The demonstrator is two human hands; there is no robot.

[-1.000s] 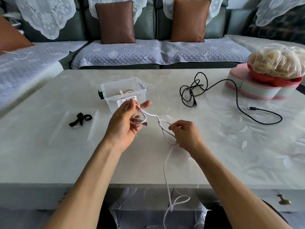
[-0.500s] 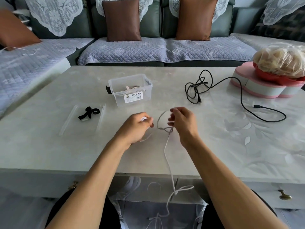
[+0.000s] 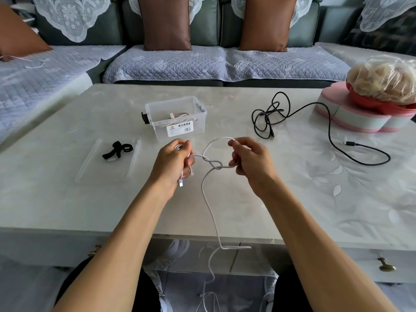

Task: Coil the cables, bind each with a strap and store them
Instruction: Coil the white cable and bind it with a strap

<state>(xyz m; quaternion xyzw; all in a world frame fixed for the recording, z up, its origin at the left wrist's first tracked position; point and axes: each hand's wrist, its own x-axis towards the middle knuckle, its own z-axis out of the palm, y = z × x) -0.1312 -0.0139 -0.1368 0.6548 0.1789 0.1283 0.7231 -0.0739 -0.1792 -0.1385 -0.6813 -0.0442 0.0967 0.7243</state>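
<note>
Both hands hold a white cable [image 3: 208, 199] above the table's near half. My left hand [image 3: 174, 164] grips a small coil of it, and a white plug sticks out below the fingers. My right hand [image 3: 249, 159] pinches a loop of the same cable, which crosses itself between the hands. The rest of the cable trails over the table's front edge toward the floor. A clear plastic box [image 3: 180, 119] behind my hands holds a bound white cable. A black strap [image 3: 117, 149] lies on a clear lid [image 3: 90, 163] at the left. A loose black cable [image 3: 292, 122] sprawls at the right.
A pink and white box [image 3: 351, 118] carrying a red bowl with a bagged item stands at the table's right edge. A sofa with brown cushions [image 3: 166, 23] runs behind the table. Drawer knobs [image 3: 386, 266] show under the table's front edge.
My left hand has curled round its coil and dropped nearer the table. My right hand has brought a new loop of white cable up and toward the left hand.
</note>
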